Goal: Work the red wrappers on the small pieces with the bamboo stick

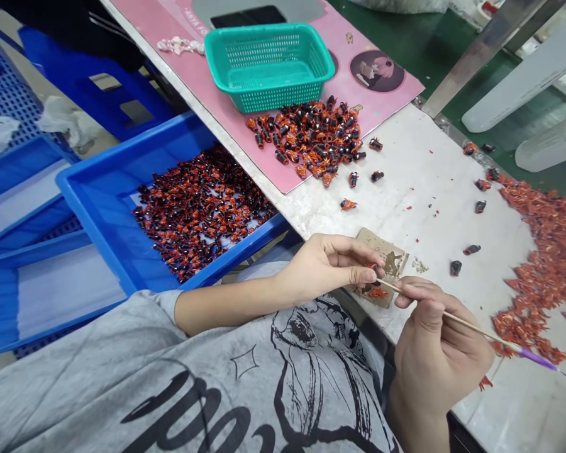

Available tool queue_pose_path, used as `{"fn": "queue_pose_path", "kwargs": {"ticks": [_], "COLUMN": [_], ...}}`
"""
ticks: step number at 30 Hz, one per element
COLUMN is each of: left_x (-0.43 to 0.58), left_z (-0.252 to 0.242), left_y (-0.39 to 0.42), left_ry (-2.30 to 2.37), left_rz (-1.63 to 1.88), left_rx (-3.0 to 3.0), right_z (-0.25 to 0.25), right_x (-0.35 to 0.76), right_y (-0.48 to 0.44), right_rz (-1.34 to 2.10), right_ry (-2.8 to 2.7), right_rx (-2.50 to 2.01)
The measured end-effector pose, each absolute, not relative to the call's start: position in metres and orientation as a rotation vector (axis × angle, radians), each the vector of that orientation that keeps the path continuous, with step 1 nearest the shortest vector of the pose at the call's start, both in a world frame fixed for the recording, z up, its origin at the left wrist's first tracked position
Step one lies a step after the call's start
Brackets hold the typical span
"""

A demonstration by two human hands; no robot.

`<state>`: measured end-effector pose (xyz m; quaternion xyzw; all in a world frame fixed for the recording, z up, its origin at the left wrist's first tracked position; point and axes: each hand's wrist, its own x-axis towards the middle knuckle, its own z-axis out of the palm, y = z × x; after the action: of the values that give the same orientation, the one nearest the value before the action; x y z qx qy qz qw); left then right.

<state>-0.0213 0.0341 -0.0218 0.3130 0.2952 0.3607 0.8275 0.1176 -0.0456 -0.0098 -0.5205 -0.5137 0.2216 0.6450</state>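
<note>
My left hand [327, 267] pinches a small orange-and-black plastic piece [374, 269], mostly hidden by the fingertips. My right hand [441, 343] is closed around a thin wooden stick [469, 324] with a purple section [538, 358] toward its rear end. The stick's tip meets the piece at my left fingertips; whether it goes inside cannot be made out. Just beneath the hands, at the table's near edge, lies a brown-stained cardboard-like pad [382, 299] with a loose orange bit [378, 292] on it.
A heap of orange parts [542, 251] covers the table's right side. Orange-and-black pieces [318, 135] are piled by a green basket [273, 75] on a pink mat [292, 179]. A blue tray [104, 214] at left holds many similar pieces. A dark phone-like slab [248, 16] lies behind the basket.
</note>
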Motion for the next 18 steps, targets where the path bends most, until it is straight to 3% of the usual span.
{"fn": "queue_pose_path", "kwargs": {"ticks": [9,18], "left_x": [-0.029,-0.034], "left_z": [-0.009,-0.006], "left_y": [0.034,0.034], "left_ry": [0.564,0.532], "left_rz": [0.733,0.74], "left_rx": [0.621,0.659], "right_z": [0.005,0.001], "right_x": [0.128,0.12], "right_y": [-0.054,-0.046], "right_rz": [0.537,0.57], "right_ry": [-1.421,-1.242], "right_rx": [-1.2,-0.965]}}
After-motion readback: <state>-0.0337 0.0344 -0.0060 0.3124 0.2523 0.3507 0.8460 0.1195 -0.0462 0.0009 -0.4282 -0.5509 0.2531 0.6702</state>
